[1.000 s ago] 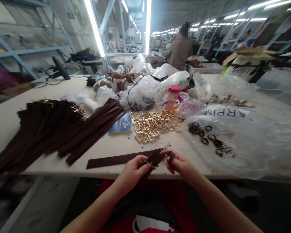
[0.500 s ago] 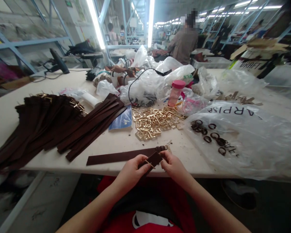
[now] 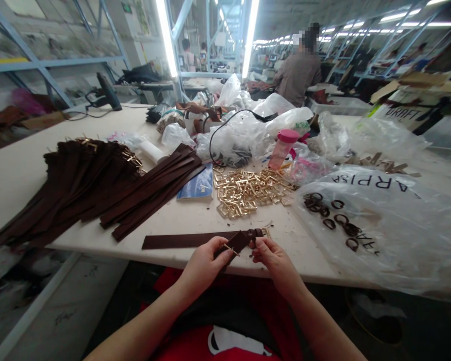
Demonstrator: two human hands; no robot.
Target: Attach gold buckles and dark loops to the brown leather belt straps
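My left hand [image 3: 207, 263] pinches a dark brown belt strap [image 3: 241, 241] with a gold buckle [image 3: 232, 249] at the thumb. My right hand [image 3: 272, 258] is closed just right of the strap's end, fingertips pinched together; a small dark bit shows there, too small to name. Behind both hands, another brown strap [image 3: 184, 240] lies flat on the table, with a gold buckle [image 3: 266, 232] and dark loops at its right end. Beyond it sits a heap of gold buckles [image 3: 248, 193]. Dark loops [image 3: 341, 219] lie on a plastic bag [image 3: 406, 230] at the right.
Stacks of brown straps [image 3: 86, 185] cover the table's left side. A blue booklet [image 3: 197, 183], a pink-lidded bottle [image 3: 281, 149] and piled clear plastic bags [image 3: 244, 130] stand farther back. The table's front edge runs just below my hands. A person [image 3: 298, 75] stands in the background.
My right hand has drawn slightly away from the strap's end, its fingers now curled more. The left hand keeps its hold on the strap. The whole view has shifted a little.
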